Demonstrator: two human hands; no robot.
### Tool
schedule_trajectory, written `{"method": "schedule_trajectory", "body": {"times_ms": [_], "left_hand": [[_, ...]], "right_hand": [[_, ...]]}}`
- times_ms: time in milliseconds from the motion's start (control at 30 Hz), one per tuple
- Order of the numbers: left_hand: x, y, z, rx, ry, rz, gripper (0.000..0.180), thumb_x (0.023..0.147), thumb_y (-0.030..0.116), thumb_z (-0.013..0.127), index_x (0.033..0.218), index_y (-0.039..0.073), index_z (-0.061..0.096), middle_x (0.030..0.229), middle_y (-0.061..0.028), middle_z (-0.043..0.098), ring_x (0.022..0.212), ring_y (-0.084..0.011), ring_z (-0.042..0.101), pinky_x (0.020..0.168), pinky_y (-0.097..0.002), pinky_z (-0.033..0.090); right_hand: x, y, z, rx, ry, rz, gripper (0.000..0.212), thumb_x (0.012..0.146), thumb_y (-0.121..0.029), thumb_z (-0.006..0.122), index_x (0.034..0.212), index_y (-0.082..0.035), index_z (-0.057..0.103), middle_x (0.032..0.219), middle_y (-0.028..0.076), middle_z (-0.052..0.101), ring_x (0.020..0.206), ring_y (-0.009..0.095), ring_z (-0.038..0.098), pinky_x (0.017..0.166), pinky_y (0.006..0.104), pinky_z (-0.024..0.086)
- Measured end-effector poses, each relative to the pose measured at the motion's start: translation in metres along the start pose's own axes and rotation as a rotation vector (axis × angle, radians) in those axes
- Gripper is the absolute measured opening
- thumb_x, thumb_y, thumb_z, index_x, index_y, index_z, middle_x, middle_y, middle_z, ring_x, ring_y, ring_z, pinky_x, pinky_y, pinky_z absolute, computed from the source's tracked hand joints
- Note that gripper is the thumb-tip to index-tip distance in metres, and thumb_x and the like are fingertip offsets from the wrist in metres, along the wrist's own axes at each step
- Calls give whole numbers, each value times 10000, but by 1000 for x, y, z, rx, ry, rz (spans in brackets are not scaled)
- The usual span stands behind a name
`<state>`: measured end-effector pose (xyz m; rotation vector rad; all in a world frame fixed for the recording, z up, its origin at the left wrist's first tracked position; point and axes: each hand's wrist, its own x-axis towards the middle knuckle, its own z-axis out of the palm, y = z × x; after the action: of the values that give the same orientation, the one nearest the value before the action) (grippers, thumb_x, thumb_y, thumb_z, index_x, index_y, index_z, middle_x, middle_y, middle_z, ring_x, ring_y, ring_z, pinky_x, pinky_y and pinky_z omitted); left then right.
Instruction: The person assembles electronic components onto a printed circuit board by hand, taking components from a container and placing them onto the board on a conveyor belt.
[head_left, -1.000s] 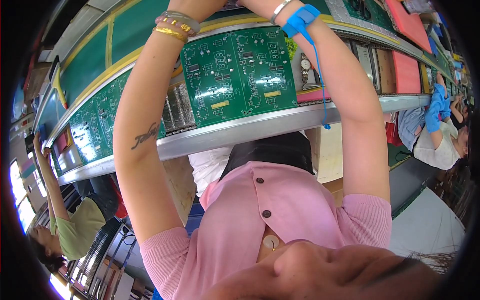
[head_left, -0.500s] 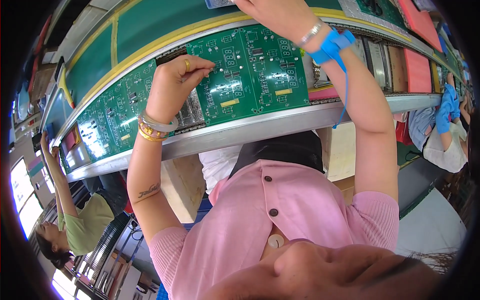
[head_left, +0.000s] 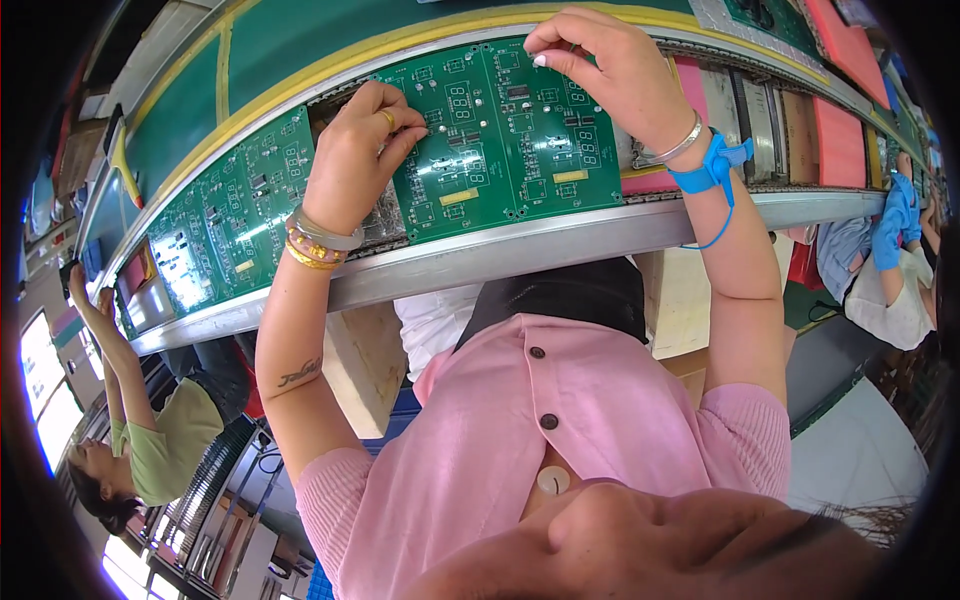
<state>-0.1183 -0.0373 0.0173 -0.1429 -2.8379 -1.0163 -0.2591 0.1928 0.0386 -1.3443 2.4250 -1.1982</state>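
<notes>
A green circuit board point(head_left: 460, 215) lies on the rail line in front of me, with display digits, chips and small white parts on it. My left hand point(head_left: 360, 150) is over its left edge, thumb and fingertips pinched together close to the surface. Whatever is in that pinch is too small to make out. My right hand point(head_left: 625, 85) is above the board's far right part, thumb and fingers closed. A tiny white spot shows at its thumb tip; I cannot tell whether it is a part or the nail. A blue wrist strap point(head_left: 715, 165) circles my right wrist.
Another green circuit board point(head_left: 225, 220) lies to the left on the same line. A metal rail point(head_left: 500, 238) runs along the near side. Pink foam pieces point(head_left: 835, 140) stand at the right. At the far left a person in a green top point(head_left: 180, 445) works with raised arms.
My right hand has come back from beyond the far rail to above the board. My left hand stays nearly in place, still pinched. The boards have shifted very slightly.
</notes>
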Motion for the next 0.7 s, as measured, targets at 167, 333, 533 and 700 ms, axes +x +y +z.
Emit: {"method": "schedule_trajectory", "body": {"times_ms": [167,333,533,700], "left_hand": [[1,0,0,34,-9,36,109,774,70,686,868,17,673,898,-85,570,804,-278,595,707,-354,488],[4,0,1,86,-13,96,110,773,75,685,868,22,668,901,-81,570,822,-277,589,714,-362,484],[10,3,-1,254,-15,288,137,732,30,695,860,24,648,890,-71,566,794,-245,591,677,-330,494],[10,5,-3,326,-88,319,164,720,58,709,875,42,659,899,-67,580,803,-248,593,678,-330,494]], "right_hand": [[-2,1,-2,-76,-61,53,139,875,-141,609,964,-45,656,912,56,653,782,212,622,716,281,481],[-2,6,0,-87,12,-84,139,857,-114,617,976,-56,661,906,67,656,819,223,622,742,303,487],[-6,2,0,-46,-26,-50,129,842,-88,628,962,-48,654,922,75,654,841,234,624,752,312,491],[-25,12,7,-70,86,-130,71,785,-134,658,835,-87,643,774,48,576,784,241,553,713,337,468]]}}
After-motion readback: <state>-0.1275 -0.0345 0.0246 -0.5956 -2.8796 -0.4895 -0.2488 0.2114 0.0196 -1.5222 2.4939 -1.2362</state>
